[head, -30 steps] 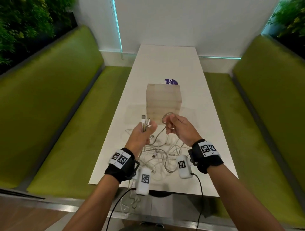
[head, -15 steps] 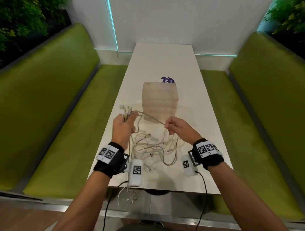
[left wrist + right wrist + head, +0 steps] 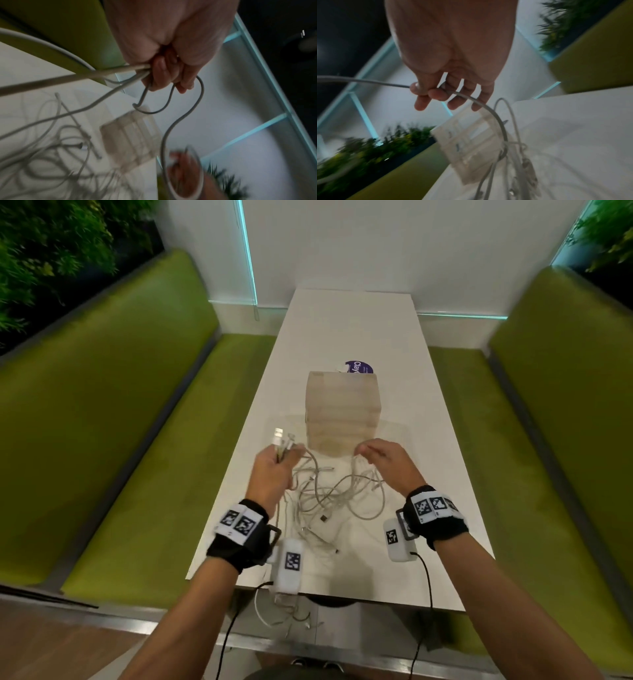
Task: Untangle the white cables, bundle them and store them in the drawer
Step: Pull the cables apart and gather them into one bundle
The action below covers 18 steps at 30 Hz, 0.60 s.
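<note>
Above the near end of the table (image 3: 342, 330), the left hand (image 3: 270, 474) is gripping a bunch of cable ends (image 3: 281, 441), its fingers (image 3: 159, 75) curling tight round them so the plugs are sticking up past the knuckles. From that fist several strands are running down and toward the person, and one strand is looping across to the right hand (image 3: 383, 462). The right hand is pinching that single cable (image 3: 488, 109) between thumb and forefinger, with the other fingers (image 3: 453, 104) hanging loosely spread below it. Beneath and between the two hands, the tangle of white cables (image 3: 329, 498) is lying on the tabletop, with a few strands trailing over the near edge and dangling below it. Just beyond both hands, a pale wooden drawer box (image 3: 342, 409) is standing on the table, with its drawers looking closed. Behind the box, a purple round sticker (image 3: 358, 367) is partly showing. Green padded benches (image 3: 113, 412) are flanking the table on both sides.
</note>
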### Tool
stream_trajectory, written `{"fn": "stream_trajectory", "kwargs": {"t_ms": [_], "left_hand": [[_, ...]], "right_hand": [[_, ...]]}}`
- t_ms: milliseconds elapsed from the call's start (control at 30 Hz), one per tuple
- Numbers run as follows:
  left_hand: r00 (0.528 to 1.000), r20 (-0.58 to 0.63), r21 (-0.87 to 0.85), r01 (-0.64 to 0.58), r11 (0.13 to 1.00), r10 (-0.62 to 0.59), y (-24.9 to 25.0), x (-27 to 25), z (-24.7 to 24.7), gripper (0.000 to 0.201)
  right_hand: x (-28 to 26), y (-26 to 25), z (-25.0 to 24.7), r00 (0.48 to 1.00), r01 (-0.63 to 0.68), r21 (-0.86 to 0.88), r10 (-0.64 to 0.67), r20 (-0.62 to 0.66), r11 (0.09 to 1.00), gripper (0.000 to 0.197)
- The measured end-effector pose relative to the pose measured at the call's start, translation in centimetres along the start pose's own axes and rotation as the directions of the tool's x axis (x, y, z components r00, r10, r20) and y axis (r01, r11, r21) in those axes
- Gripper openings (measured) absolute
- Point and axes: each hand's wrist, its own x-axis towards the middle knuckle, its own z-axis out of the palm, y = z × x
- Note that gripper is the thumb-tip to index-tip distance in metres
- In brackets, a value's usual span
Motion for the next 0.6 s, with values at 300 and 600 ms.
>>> {"fn": "stream_trajectory", "kwargs": {"t_ms": [300, 600], "left_hand": [[0.98, 0.2, 0.18, -0.023, 0.983, -0.014, -1.1, -0.3, 4.7, 0.03], [0.998, -0.058, -0.215, -0.052, 0.975, 0.041, 2.7, 0.7, 0.6, 0.018]], "right_hand": [[0.5, -2.4, 1.2, 0.957, 0.286, -0.257, -0.289, 0.025, 0.923, 0.014], [0.3, 3.0, 0.3, 0.996, -0.01, -0.345, 0.041, 0.082, 0.939, 0.017]]}}
